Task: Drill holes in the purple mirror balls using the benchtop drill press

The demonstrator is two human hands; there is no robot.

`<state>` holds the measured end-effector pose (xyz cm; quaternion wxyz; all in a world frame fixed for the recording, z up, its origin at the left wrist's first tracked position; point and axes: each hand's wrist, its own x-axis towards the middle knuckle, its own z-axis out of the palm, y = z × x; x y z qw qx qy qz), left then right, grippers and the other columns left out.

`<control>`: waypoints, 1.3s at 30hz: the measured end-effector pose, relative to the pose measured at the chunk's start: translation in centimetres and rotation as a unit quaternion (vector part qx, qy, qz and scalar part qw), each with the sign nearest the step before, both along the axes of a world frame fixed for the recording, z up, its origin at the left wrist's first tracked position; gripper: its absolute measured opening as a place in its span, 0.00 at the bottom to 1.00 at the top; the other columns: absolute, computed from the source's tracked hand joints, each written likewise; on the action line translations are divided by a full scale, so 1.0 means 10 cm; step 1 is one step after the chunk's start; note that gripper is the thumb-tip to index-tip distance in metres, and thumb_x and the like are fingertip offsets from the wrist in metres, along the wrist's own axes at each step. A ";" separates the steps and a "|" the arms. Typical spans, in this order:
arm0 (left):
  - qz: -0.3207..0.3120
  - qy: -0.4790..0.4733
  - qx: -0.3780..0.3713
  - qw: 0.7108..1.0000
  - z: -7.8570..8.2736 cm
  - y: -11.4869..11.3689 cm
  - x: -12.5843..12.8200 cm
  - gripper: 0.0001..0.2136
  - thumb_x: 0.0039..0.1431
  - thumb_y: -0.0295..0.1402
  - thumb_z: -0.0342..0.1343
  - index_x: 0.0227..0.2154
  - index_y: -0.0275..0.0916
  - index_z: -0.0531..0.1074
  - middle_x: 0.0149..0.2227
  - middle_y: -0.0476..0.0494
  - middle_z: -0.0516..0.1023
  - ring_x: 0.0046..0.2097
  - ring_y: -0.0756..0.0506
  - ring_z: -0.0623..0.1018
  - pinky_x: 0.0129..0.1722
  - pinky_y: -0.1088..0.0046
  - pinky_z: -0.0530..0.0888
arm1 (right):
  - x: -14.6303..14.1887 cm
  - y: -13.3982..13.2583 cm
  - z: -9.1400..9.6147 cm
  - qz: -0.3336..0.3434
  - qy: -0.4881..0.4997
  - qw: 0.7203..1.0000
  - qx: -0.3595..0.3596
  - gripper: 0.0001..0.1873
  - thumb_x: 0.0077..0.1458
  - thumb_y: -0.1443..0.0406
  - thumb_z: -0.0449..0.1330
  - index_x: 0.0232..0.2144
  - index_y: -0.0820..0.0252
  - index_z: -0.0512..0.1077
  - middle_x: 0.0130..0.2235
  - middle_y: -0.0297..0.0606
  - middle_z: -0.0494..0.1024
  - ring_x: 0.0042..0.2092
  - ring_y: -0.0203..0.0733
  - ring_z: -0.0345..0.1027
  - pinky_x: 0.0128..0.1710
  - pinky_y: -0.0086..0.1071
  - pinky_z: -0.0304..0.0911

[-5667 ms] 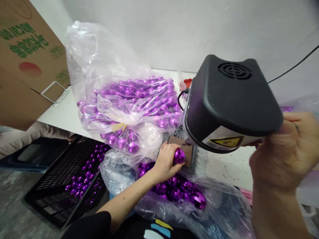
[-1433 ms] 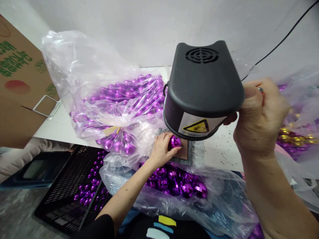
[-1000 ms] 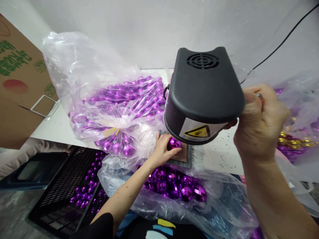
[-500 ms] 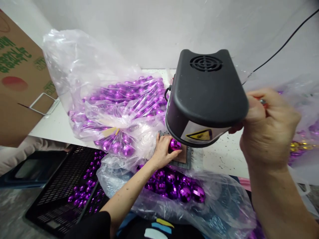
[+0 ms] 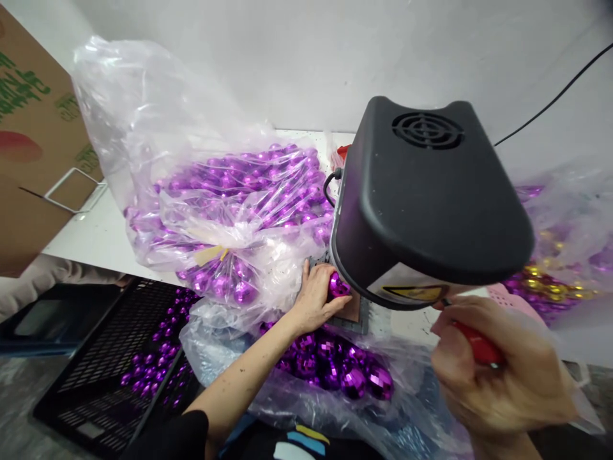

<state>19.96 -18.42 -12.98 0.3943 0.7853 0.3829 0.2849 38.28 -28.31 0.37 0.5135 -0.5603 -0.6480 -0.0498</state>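
My left hand [image 5: 313, 298] is closed around a shiny purple faceted ball [image 5: 339, 285]. It rests over a brown pad [image 5: 350, 308] on a dark grey plate [image 5: 361, 326] on the table. Beside and above it stands a machine with a rounded black housing [image 5: 431, 198], a round vent on top and a yellow warning label. My right hand [image 5: 498, 367], slightly blurred, grips a red handle [image 5: 479, 345] at the near right of the housing. More purple faceted balls [image 5: 354, 381] lie in an open clear plastic bag at my lap. The housing hides what is beneath it.
A tied clear bag of purple balls [image 5: 230, 217] lies on the white table [image 5: 71, 239]. A cardboard box [image 5: 38, 160] stands left. Below, a black crate [image 5: 96, 377] holds small purple balls. Right are a pink perforated basket [image 5: 517, 303] and a bag with purple and gold pieces [image 5: 550, 281].
My right hand has come down and towards me with the red handle. The left hand still holds the ball at the pad. The view has shifted slightly, with the housing appearing further right and larger.
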 end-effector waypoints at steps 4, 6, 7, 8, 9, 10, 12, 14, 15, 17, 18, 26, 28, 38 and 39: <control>0.001 -0.006 0.015 1.000 -0.01 0.00 0.00 0.21 0.59 0.42 0.60 0.53 0.42 0.67 0.52 0.40 0.74 0.59 0.36 0.70 0.70 0.42 0.45 | -0.02 -0.04 -0.18 -0.021 -0.013 1.000 -0.001 0.05 0.52 0.69 0.61 0.34 0.59 0.72 0.30 0.36 0.73 0.35 0.38 0.70 0.30 0.32 0.65; 0.003 -0.016 0.010 1.000 -0.01 -0.01 0.00 0.22 0.59 0.43 0.60 0.53 0.41 0.67 0.52 0.39 0.74 0.59 0.35 0.70 0.70 0.42 0.47 | -0.02 -0.06 -0.25 -0.030 -0.016 0.999 0.000 0.02 0.53 0.69 0.59 0.32 0.59 0.71 0.30 0.36 0.72 0.35 0.38 0.69 0.30 0.32 0.65; 0.003 -0.020 0.006 1.000 -0.01 -0.01 0.00 0.22 0.59 0.43 0.60 0.53 0.41 0.67 0.52 0.39 0.74 0.59 0.35 0.70 0.70 0.42 0.48 | -0.02 -0.07 -0.28 -0.033 -0.020 0.999 0.002 0.02 0.53 0.70 0.60 0.31 0.59 0.71 0.30 0.36 0.71 0.35 0.38 0.69 0.30 0.32 0.65; 0.002 -0.023 0.004 1.000 -0.01 -0.01 0.00 0.22 0.59 0.43 0.60 0.53 0.41 0.67 0.51 0.38 0.74 0.59 0.35 0.70 0.70 0.41 0.48 | -0.02 -0.08 -0.30 -0.034 -0.029 0.999 -0.001 0.02 0.53 0.70 0.60 0.30 0.60 0.70 0.30 0.36 0.71 0.36 0.38 0.69 0.31 0.32 0.66; 0.001 -0.025 0.003 1.000 -0.01 -0.01 0.00 0.22 0.59 0.43 0.60 0.53 0.41 0.67 0.51 0.38 0.75 0.59 0.34 0.71 0.69 0.41 0.48 | -0.01 -0.09 -0.31 -0.032 -0.043 0.999 -0.004 0.03 0.52 0.70 0.61 0.30 0.60 0.70 0.30 0.36 0.71 0.36 0.37 0.69 0.32 0.31 0.66; 0.000 -0.026 0.004 1.000 -0.02 -0.01 0.00 0.22 0.59 0.44 0.60 0.53 0.41 0.68 0.51 0.37 0.75 0.58 0.34 0.71 0.69 0.40 0.47 | -0.01 -0.09 -0.32 -0.032 -0.057 0.998 -0.006 0.03 0.52 0.70 0.61 0.30 0.60 0.70 0.31 0.36 0.71 0.37 0.37 0.70 0.33 0.31 0.67; 0.000 -0.028 0.012 1.000 -0.04 -0.01 0.00 0.22 0.59 0.44 0.60 0.54 0.42 0.68 0.52 0.37 0.75 0.58 0.34 0.71 0.70 0.40 0.44 | 0.00 -0.10 -0.35 -0.038 -0.081 0.996 -0.002 0.03 0.52 0.70 0.62 0.31 0.61 0.71 0.32 0.36 0.72 0.38 0.38 0.71 0.34 0.31 0.68; -0.001 -0.031 0.017 0.999 -0.06 -0.01 0.00 0.22 0.60 0.44 0.59 0.54 0.42 0.68 0.52 0.37 0.75 0.59 0.34 0.71 0.70 0.40 0.43 | 0.01 -0.10 -0.38 -0.044 -0.097 0.994 0.016 0.03 0.52 0.69 0.62 0.32 0.61 0.72 0.32 0.37 0.73 0.38 0.38 0.71 0.34 0.32 0.69; -0.001 -0.033 0.018 0.999 -0.06 -0.01 -0.01 0.22 0.60 0.44 0.59 0.54 0.42 0.68 0.52 0.37 0.75 0.59 0.34 0.71 0.70 0.40 0.42 | 0.02 -0.09 -0.39 -0.043 -0.104 0.993 0.027 0.02 0.53 0.69 0.62 0.32 0.61 0.72 0.31 0.37 0.73 0.37 0.39 0.71 0.34 0.33 0.69; -0.002 -0.032 0.017 0.999 -0.06 -0.01 -0.01 0.22 0.60 0.45 0.59 0.54 0.42 0.69 0.51 0.37 0.75 0.59 0.35 0.71 0.71 0.40 0.42 | 0.01 -0.06 -0.42 -0.039 -0.116 0.991 0.047 0.01 0.53 0.69 0.61 0.31 0.60 0.73 0.30 0.37 0.73 0.36 0.39 0.71 0.33 0.34 0.70; -0.001 -0.031 0.016 0.999 -0.06 -0.01 0.00 0.22 0.60 0.45 0.59 0.54 0.42 0.69 0.51 0.37 0.75 0.59 0.35 0.71 0.71 0.40 0.42 | 0.01 -0.04 -0.43 -0.038 -0.119 0.990 0.059 0.01 0.53 0.69 0.61 0.31 0.60 0.73 0.30 0.37 0.73 0.35 0.39 0.71 0.33 0.35 0.70; 0.014 -0.033 0.007 0.999 0.00 -0.03 0.01 0.22 0.57 0.41 0.62 0.53 0.42 0.68 0.51 0.39 0.74 0.58 0.36 0.71 0.70 0.40 0.45 | -0.04 0.03 -0.55 -0.016 -0.082 0.990 0.114 0.09 0.52 0.72 0.59 0.37 0.62 0.74 0.31 0.38 0.74 0.35 0.40 0.70 0.37 0.38 0.72; 0.017 -0.033 0.007 0.999 0.01 -0.03 0.01 0.22 0.57 0.41 0.62 0.52 0.42 0.68 0.51 0.40 0.74 0.57 0.36 0.71 0.70 0.41 0.47 | -0.04 0.03 -0.59 -0.025 -0.076 0.988 0.131 0.10 0.51 0.73 0.60 0.38 0.62 0.74 0.32 0.38 0.74 0.36 0.39 0.70 0.37 0.38 0.72; 0.002 -0.022 0.021 1.000 -0.02 -0.02 0.00 0.22 0.58 0.43 0.61 0.53 0.42 0.67 0.50 0.40 0.74 0.57 0.37 0.71 0.71 0.44 0.45 | -0.04 0.12 -0.86 -0.027 -0.091 0.994 0.063 0.07 0.49 0.74 0.59 0.32 0.59 0.71 0.31 0.36 0.72 0.36 0.38 0.70 0.35 0.33 0.70; 0.002 -0.020 0.019 1.000 -0.02 -0.02 0.00 0.22 0.58 0.43 0.61 0.53 0.42 0.67 0.50 0.40 0.74 0.57 0.37 0.71 0.71 0.44 0.45 | -0.02 0.10 -0.82 -0.023 -0.084 0.995 0.045 0.06 0.49 0.73 0.59 0.31 0.59 0.72 0.31 0.36 0.72 0.36 0.38 0.70 0.35 0.34 0.70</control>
